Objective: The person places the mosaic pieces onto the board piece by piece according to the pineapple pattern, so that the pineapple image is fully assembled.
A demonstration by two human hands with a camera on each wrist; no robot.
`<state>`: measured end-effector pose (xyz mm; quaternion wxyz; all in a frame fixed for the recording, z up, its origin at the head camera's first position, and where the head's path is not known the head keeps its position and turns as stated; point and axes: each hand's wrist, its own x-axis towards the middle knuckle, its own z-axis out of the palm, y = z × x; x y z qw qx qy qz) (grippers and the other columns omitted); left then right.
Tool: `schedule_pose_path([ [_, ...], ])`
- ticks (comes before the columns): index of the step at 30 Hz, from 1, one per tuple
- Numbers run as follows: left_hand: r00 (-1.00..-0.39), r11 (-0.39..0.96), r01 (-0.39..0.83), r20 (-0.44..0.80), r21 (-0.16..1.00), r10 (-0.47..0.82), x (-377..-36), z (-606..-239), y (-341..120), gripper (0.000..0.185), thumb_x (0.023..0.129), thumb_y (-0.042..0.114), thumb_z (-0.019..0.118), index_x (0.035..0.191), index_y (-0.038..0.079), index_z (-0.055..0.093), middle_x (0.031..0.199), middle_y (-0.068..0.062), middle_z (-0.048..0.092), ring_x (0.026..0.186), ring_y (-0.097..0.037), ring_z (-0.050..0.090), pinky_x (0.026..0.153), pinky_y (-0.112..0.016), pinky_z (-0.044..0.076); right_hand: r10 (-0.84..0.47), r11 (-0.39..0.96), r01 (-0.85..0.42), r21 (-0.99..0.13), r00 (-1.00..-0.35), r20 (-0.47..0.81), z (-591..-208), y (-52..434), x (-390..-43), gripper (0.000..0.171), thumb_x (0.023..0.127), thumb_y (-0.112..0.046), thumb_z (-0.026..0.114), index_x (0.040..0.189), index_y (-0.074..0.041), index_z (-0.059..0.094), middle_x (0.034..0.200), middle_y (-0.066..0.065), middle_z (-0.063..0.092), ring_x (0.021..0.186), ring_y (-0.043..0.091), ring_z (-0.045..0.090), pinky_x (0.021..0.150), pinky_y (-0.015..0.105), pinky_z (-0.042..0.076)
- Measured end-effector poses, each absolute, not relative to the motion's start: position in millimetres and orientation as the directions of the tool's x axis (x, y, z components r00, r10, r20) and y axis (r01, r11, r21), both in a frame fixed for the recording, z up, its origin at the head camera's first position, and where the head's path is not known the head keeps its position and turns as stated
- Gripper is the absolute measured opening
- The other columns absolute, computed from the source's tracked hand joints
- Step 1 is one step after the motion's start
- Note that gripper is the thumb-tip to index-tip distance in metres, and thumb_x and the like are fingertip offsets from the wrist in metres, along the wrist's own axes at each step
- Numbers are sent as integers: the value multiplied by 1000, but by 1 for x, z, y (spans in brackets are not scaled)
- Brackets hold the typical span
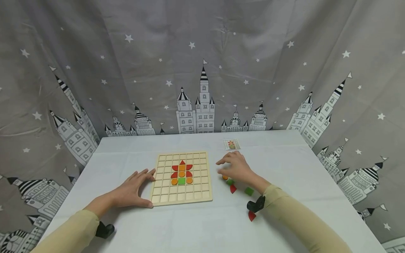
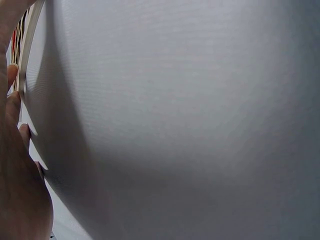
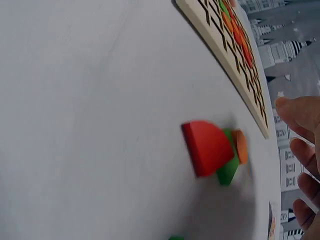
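A square wooden grid board lies on the table. On it a figure is built from a red triangle, an orange square, red quarter-circles, orange discs and a green square. My left hand rests at the board's left edge, fingers and thumb spread. Above the table right of the board hovers my right hand, fingers loosely bent, nothing visible between them. Just below it lie an orange disc, a green piece and a red quarter-circle.
Nearer my right forearm lie a loose green square and another red quarter-circle. A small pattern card lies flat beyond my right hand. Behind the white table hangs a grey curtain with castles and stars.
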<state>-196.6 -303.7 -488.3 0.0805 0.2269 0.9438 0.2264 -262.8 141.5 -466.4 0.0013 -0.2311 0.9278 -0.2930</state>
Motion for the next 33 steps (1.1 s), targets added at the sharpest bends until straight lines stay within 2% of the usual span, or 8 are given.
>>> schedule_pose_path([
  [6, -887, 798, 386, -51, 463, 459, -197, -489, -304, 96, 63, 78, 80, 133, 17, 54, 166, -11, 30, 153, -43, 17, 123, -64, 6, -425, 760, -407, -506, -901, 86, -474, 160, -265, 27, 87, -35, 80, 113, -27, 79, 109, -9, 64, 113, 21, 48, 99, 46, 40],
  [21, -881, 784, 402, -34, 472, 472, -197, -491, -305, 95, 63, 77, 80, 132, 17, 53, 165, -12, 31, 152, -44, 18, 123, -64, 6, -457, 770, -359, -527, -887, -62, -483, 182, -277, 25, 86, -29, 84, 108, -37, 78, 112, -13, 64, 116, 20, 47, 103, 48, 38],
  [33, -882, 787, 395, -43, 474, 469, -197, -490, -305, 96, 63, 77, 81, 132, 17, 54, 166, -10, 31, 153, -43, 18, 123, -64, 6, -534, 716, -389, -580, -840, -96, -482, 178, -277, 25, 86, -26, 83, 109, -37, 79, 106, -16, 63, 111, 16, 45, 99, 44, 38],
])
